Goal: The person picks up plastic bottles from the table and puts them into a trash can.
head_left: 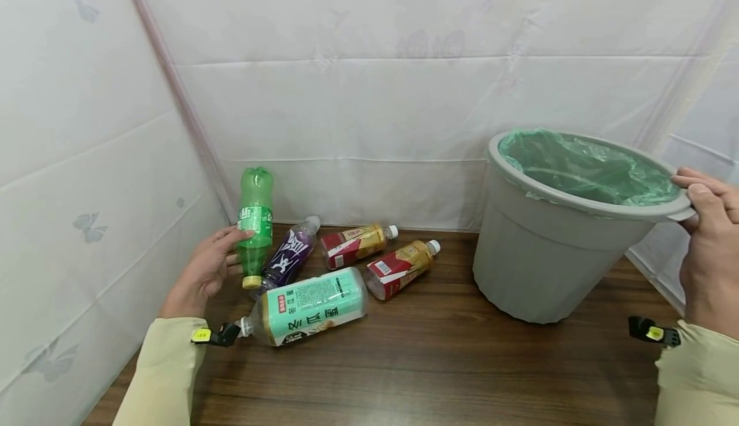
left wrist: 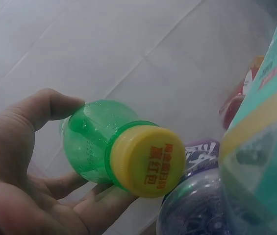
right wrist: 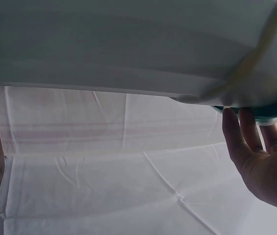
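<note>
My left hand (head_left: pixel 210 265) grips a green plastic bottle (head_left: pixel 256 221) with its yellow cap pointing down; the left wrist view shows thumb and fingers around the bottle (left wrist: pixel 99 139) behind its yellow cap (left wrist: pixel 148 161). Beside it a purple-labelled bottle (head_left: pixel 291 253) lies on the table, and nearer to me lies a big bottle with a mint-green label (head_left: pixel 314 304). At the right, my right hand (head_left: pixel 713 233) holds the rim of a grey bin (head_left: pixel 537 265), which leans slightly. A thin green bag (head_left: pixel 577 163) lines the bin.
Two bottles with red and gold labels, one at the back (head_left: pixel 355 245) and one nearer (head_left: pixel 401 269), lie between the purple one and the bin. White sheeting (head_left: pixel 346 111) closes off the back and sides of the brown wooden table (head_left: pixel 433 362).
</note>
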`<action>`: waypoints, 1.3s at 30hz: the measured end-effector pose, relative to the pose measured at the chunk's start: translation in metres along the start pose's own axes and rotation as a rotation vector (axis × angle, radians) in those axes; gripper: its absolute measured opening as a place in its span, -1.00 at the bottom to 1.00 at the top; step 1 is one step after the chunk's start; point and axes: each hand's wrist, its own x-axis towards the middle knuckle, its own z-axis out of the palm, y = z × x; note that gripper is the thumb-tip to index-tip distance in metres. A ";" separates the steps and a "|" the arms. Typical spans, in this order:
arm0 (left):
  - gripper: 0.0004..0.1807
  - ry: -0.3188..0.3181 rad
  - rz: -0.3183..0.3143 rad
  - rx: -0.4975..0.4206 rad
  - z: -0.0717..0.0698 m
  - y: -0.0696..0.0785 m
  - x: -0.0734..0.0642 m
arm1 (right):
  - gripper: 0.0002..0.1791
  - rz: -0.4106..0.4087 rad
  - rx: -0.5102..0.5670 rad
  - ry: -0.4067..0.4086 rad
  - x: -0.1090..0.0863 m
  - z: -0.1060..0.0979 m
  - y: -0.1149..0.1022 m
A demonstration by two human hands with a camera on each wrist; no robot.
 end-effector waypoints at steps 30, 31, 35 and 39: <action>-0.10 -0.018 0.065 0.048 0.071 0.026 -0.021 | -0.73 0.017 0.143 -0.010 0.002 -0.002 -0.003; -0.10 -0.017 0.064 0.044 0.073 0.026 -0.021 | -0.73 0.018 0.143 -0.011 0.002 -0.002 -0.003; -0.13 -0.027 0.059 0.025 0.085 0.025 -0.021 | -0.74 0.026 0.162 -0.018 0.001 -0.002 -0.003; -0.18 -0.070 0.057 -0.005 0.099 0.025 -0.023 | -0.74 0.017 0.187 -0.017 0.000 -0.001 -0.003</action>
